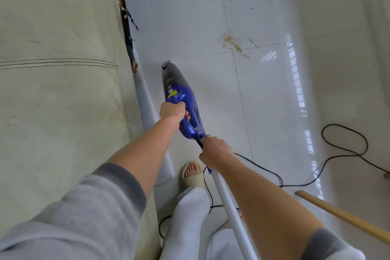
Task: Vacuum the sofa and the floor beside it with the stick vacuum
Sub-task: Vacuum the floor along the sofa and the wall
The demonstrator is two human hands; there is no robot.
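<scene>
Blue plastic forms the body of the stick vacuum (185, 110), which points away from the viewer with its dark, tapered nose low over the white tiled floor (274, 101), just beside the base of the sofa (59, 91). The person's left hand (172, 111) is wrapped firmly around the handle on top of the blue body, a grip that seems meant to steer and press the nose down. Their right hand (213, 153) is closed around the joint where the blue body meets the white tube (232, 207), which runs back toward the person's body; holding there likely steadies the long shaft so both hands guide it together. Pale, worn leather covers the sofa, which fills the left side of the view, with its torn, dark lower edge showing near the top. A scatter of tan crumbs (232, 43) lies on the tile ahead and to the right of the nose, well apart from it, so floor cleaning appears unfinished. A black power cord (346, 150) trails from the rear of the vacuum and loops across the floor to the right, out of the nose's way. One foot in a beige slide sandal (191, 175) stands on the tile between the sofa base and the tube. A wooden stick (341, 215) lies at the lower right.
</scene>
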